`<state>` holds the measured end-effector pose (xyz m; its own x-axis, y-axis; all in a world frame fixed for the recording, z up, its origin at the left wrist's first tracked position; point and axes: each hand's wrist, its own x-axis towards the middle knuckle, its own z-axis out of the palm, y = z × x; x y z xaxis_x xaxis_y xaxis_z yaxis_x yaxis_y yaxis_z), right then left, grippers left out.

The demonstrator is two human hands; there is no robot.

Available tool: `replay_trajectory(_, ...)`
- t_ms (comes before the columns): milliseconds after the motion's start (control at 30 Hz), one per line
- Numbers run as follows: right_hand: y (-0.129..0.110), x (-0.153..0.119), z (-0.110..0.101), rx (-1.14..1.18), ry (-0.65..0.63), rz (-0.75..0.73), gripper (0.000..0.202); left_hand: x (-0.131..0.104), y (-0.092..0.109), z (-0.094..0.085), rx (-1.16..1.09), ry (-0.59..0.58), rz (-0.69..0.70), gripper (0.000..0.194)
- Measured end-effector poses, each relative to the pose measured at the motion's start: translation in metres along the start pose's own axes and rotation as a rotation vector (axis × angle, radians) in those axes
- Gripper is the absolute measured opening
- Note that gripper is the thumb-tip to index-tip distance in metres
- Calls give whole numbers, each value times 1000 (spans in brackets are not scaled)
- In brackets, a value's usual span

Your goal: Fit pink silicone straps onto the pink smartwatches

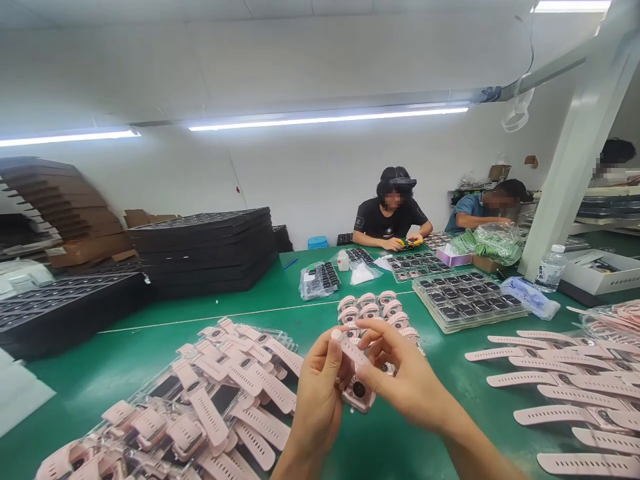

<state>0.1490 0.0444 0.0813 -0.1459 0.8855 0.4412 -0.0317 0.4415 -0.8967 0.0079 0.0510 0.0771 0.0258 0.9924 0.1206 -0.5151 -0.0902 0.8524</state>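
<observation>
Between my two hands, above the green table, is a pink smartwatch [358, 395] with its round sensor back showing. My left hand [323, 380] grips the strap, thumb pressed near its upper end. The fingers of my right hand [400, 373] pinch the same strap from the other side. Just beyond my hands stand rows of pink watches with closed straps [370, 310]. To the left, a heap of pink watches [240, 367] lies on clear plastic trays, some with straps spread flat. More pink watches with straps laid out [575, 380] lie to the right.
Stacked black trays [205, 253] stand at the back left. A tray of dark watch faces [467, 300] sits at the right, near a water bottle [550, 269] and a white box [600, 270]. Across the table, a co-worker in a black shirt [390, 220] handles something yellow.
</observation>
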Motion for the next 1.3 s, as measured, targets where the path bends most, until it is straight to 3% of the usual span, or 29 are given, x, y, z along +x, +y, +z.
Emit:
replay_trajectory(133, 3, -1, 14, -191, 140, -264, 18, -2, -2, 5, -45, 20, 13, 40)
replay_trajectory(200, 4, -1, 16, -183, 182, -296, 13, -3, -4, 8, -27, -14, -5, 39)
replay_trajectory(367, 2, 0, 3, -86, 137, -99, 20, -2, -4, 5, 107, -134, -9, 43)
replay_trajectory(467, -3, 3, -6, -82, 9, -19, 23, -1, -4, 1, 198, -307, -106, 46)
replay_trajectory(533, -5, 5, -8, -16, -52, 28, 30, -1, -6, 0, 215, -353, -152, 45)
replay_trajectory(800, -4, 9, -9, 456, 179, 212, 42, -5, -19, 5, 174, -480, -355, 43)
replay_trajectory(1100, -5, 11, -9, 486, 244, 216, 45, -4, -27, 1, 136, -531, -344, 41)
replay_trajectory(1300, -5, 11, -10, 331, 244, 205, 46, -5, -26, 4, 214, -522, -280, 45)
